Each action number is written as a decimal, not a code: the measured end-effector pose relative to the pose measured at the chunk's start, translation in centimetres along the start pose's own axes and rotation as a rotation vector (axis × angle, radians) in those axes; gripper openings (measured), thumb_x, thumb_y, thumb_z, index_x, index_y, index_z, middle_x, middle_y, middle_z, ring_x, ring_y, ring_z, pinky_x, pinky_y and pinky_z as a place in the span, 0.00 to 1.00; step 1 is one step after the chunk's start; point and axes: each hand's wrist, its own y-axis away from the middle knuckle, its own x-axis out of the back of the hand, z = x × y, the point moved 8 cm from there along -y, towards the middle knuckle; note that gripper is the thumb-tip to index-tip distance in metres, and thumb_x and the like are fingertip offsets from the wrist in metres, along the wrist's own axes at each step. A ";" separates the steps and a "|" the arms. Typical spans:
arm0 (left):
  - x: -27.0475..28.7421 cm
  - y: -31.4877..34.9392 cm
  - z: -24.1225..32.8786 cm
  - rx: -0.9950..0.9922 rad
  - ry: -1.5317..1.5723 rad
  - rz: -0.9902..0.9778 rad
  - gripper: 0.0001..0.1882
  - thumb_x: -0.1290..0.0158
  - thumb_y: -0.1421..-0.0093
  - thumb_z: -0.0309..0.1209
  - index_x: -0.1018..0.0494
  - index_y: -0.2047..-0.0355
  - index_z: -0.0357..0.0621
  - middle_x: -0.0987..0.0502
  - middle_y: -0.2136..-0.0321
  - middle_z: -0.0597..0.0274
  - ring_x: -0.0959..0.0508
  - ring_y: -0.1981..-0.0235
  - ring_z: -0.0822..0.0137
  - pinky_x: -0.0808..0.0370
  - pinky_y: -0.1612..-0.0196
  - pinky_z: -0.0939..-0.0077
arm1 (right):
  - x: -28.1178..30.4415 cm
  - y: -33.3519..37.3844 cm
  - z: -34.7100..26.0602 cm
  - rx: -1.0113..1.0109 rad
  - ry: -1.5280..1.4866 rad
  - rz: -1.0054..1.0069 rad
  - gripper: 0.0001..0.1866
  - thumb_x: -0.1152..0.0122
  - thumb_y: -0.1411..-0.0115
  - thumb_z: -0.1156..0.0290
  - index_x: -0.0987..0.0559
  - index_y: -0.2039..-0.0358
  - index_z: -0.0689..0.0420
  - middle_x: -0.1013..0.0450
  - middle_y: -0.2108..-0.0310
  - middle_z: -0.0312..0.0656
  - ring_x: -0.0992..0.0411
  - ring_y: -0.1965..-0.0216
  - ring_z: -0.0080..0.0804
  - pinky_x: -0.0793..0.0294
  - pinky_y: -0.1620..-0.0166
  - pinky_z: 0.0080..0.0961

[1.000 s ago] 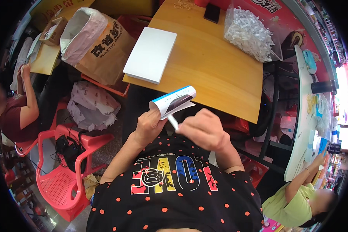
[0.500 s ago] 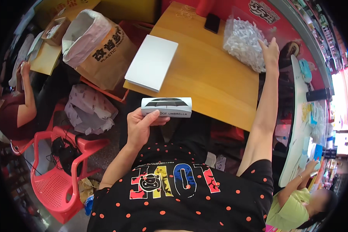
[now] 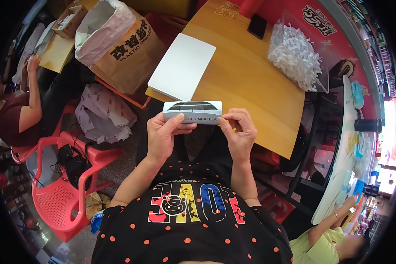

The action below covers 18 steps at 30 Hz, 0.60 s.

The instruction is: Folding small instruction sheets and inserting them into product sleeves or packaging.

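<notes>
Your left hand (image 3: 159, 135) held the curled paper (image 3: 192, 108) by its left end, and your right hand (image 3: 240, 134) pinched its right end, in front of the table (image 3: 251, 79), where a white stack (image 3: 183, 66) lay.

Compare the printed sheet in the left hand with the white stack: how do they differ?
The printed sheet is curved; the white stack lies flat. The printed sheet bears an umbrella picture and lettering; the white stack's top looks blank. The printed sheet is held in the left hand, while the white stack rests on the wooden table. Both look pale and papery.
</notes>
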 end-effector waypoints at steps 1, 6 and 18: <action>-0.1 0.0 -0.1 -0.008 -0.008 0.003 0.11 0.51 0.38 0.27 0.27 0.62 0.28 0.21 0.69 0.46 0.18 0.71 0.61 0.19 0.66 0.73 | 0.0 0.0 0.2 -0.014 -0.005 -0.013 0.07 0.34 0.52 0.82 0.23 0.73 0.60 0.31 0.72 0.35 0.40 0.76 0.19 0.37 0.73 0.16; 0.4 0.0 0.1 -0.040 -0.087 0.020 0.11 0.50 0.39 0.27 0.26 0.63 0.28 0.21 0.70 0.46 0.18 0.73 0.61 0.19 0.67 0.73 | -0.4 0.0 1.2 -0.057 -0.068 -0.057 0.05 0.35 0.50 0.81 0.23 0.73 0.60 0.30 0.70 0.35 0.37 0.75 0.16 0.37 0.72 0.16; 0.7 0.3 0.2 -0.095 -0.174 0.007 0.10 0.50 0.39 0.26 0.25 0.64 0.27 0.20 0.70 0.49 0.18 0.72 0.64 0.20 0.67 0.76 | -2.6 1.4 5.6 -0.542 -0.707 -0.065 0.07 0.40 0.44 0.80 0.25 0.64 0.66 0.26 0.73 0.38 0.33 0.83 0.16 0.38 0.82 0.11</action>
